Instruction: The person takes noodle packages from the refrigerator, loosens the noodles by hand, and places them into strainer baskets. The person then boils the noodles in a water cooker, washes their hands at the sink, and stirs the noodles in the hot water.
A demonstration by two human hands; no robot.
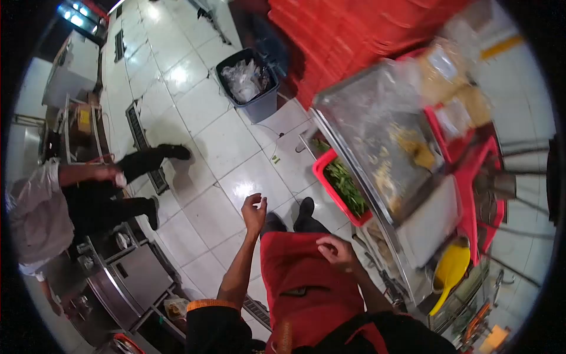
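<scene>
My left hand (254, 214) hangs over the tiled floor, fingers loosely bent and apart, with nothing visible in it. In front of the red apron (309, 277) is my right hand (337, 252), its fingers relaxed and partly curled, also holding nothing I can see. To the right stands a metal work table (365, 127) with yellowish food pieces (413, 147) scattered on its top. A red crate of green vegetables (345, 186) sits below the table's near edge. On the table lie a white cutting board (433, 221) and a yellow strainer (452, 268).
A grey bin (259, 106) lined with plastic stands ahead, beside stacked red crates (348, 47). Another person (44, 206) walks on the left, near steel kitchen equipment (138, 277). Floor drains (137, 127) run along the tiles. Plastic bags (442, 65) lie at the table's far end.
</scene>
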